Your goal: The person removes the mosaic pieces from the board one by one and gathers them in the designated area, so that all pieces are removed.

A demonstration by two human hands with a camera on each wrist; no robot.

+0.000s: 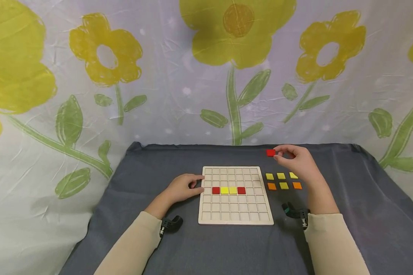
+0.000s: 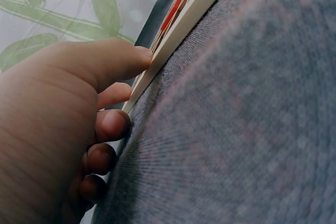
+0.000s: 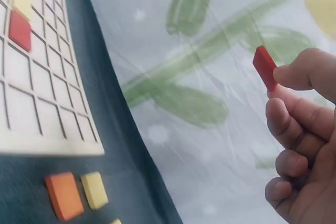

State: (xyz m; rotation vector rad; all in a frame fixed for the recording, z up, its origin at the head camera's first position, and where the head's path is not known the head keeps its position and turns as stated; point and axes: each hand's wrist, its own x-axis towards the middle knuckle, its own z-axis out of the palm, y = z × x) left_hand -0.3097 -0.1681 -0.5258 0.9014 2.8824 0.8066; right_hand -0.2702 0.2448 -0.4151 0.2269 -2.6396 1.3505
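Note:
My right hand [image 1: 297, 160] pinches a square red tile [image 1: 270, 152] between thumb and fingertips, raised beyond the far right corner of the wooden grid board [image 1: 230, 217]. In the right wrist view the red tile [image 3: 265, 68] is held by one edge, tilted. At the board's left edge, my left hand [image 1: 183, 187] touches the rim with its thumb and index finger; its other fingers [image 2: 101, 158] bend beside the board. One row of the grid holds a red tile [image 1: 215, 190], two yellow tiles [image 1: 228, 190] and another red tile [image 1: 241, 190], side by side.
Right of the board lie several loose tiles in two rows: yellow ones [image 1: 281, 176] and orange ones [image 1: 271, 186]. A dark grey cloth [image 1: 227, 248] covers the table. Behind it hangs a flower-printed curtain [image 1: 165, 107]. Each wrist wears a black camera mount [image 1: 172, 224].

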